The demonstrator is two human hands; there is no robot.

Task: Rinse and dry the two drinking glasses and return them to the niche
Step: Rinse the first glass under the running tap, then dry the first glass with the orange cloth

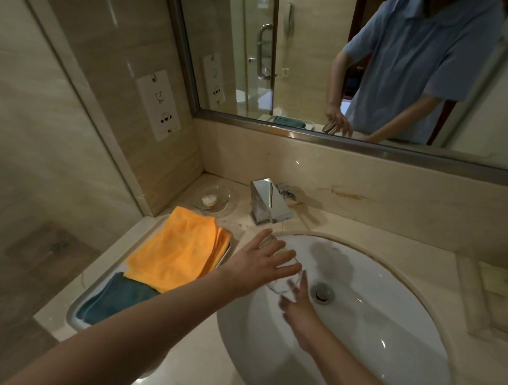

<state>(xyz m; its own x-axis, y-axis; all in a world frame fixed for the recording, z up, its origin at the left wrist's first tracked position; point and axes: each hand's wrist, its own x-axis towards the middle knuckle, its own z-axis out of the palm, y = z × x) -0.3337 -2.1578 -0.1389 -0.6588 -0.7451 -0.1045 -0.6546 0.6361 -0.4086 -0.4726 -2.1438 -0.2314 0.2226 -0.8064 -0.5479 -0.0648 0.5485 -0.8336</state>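
A clear drinking glass (281,282) lies tilted over the left side of the white sink (386,326), its mouth toward me. My left hand (262,261) grips the glass around its side from above. My right hand (296,303) is at the glass's mouth, with fingertips touching or inside the rim; it is blurred. The chrome faucet (271,204) stands just behind the glass; I cannot tell whether water runs. A second glass is not in view.
A white tray (76,313) on the left of the counter holds a folded orange cloth (179,247) over a teal cloth (116,300). A glass soap dish (211,198) sits in the back corner. The mirror (338,65) spans the wall behind.
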